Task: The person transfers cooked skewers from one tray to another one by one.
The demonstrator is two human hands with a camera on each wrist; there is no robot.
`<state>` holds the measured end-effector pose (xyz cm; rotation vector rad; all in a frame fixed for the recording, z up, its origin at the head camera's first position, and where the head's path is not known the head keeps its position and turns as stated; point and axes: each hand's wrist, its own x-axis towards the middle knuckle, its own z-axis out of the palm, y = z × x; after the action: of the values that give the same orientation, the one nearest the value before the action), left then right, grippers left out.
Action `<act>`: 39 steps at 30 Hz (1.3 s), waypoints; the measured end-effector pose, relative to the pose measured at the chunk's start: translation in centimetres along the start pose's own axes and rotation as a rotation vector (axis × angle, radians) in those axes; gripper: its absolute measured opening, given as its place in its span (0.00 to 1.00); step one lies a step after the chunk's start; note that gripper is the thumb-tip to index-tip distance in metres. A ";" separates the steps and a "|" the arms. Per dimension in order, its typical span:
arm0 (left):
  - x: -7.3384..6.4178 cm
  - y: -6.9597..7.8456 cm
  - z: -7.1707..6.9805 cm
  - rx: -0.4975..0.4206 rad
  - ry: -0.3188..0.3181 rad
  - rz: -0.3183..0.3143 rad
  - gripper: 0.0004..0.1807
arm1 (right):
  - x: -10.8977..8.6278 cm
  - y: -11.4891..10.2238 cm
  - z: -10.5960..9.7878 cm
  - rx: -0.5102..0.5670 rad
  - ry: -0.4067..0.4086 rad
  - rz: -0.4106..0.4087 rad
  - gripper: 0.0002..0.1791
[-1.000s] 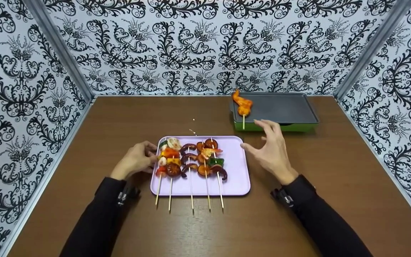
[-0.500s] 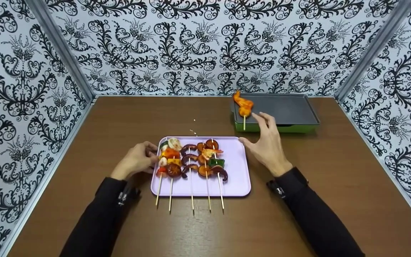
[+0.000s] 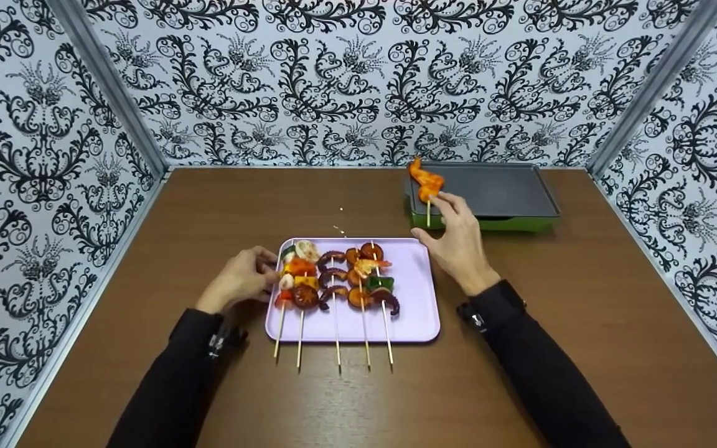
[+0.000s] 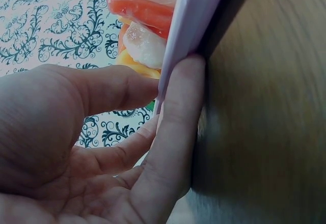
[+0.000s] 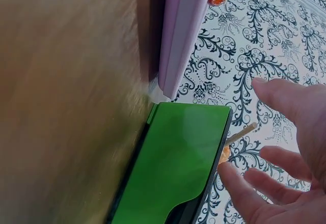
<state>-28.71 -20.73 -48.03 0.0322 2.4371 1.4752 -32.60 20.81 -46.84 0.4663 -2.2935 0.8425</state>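
A lilac tray (image 3: 417, 311) holds several skewers of vegetables, mushrooms and tentacle pieces, with their sticks (image 3: 338, 348) over its front edge. My left hand (image 3: 240, 283) pinches the tray's left rim; in the left wrist view the thumb (image 4: 122, 88) meets the rim's upper side and a finger (image 4: 181, 102) lies along its underside. My right hand (image 3: 458, 246) reaches past the tray's far right corner, thumb and fingers spread. Its fingertips are right at a skewer of orange-glazed meat (image 3: 428, 185), whose stick (image 5: 242, 134) juts over the grill's front edge.
The flat grill has a dark grey plate (image 3: 495, 186) and a green body (image 5: 183, 137), and stands at the back right of the brown wooden table (image 3: 209, 205). Small white crumbs (image 3: 340, 229) lie behind the tray. Patterned walls (image 3: 358, 81) enclose the table at the back and sides.
My right hand has moved left and slightly forward, bringing its fingertips to the orange skewer on the grill. My left hand has stayed at the tray's rim.
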 end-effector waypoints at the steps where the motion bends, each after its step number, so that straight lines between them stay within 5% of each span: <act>1: 0.0 0.0 0.0 0.004 -0.001 0.001 0.22 | 0.1 0.1 0.1 0.001 0.004 -0.003 0.38; 19: 0.0 -0.1 0.0 0.027 -0.003 0.039 0.21 | 0.9 0.2 0.8 -0.046 0.036 -0.001 0.15; 33: 0.0 0.0 0.0 0.053 0.012 0.028 0.22 | 2.2 -0.7 -1.1 0.007 -0.069 0.372 0.08; 39: 0.0 -0.1 0.1 0.048 0.013 0.022 0.20 | 2.4 -0.6 -1.7 0.128 -0.091 0.507 0.08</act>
<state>-28.68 -20.69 -48.11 0.0596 2.4894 1.4306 -33.27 21.25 -44.00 -0.0362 -2.4910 1.2356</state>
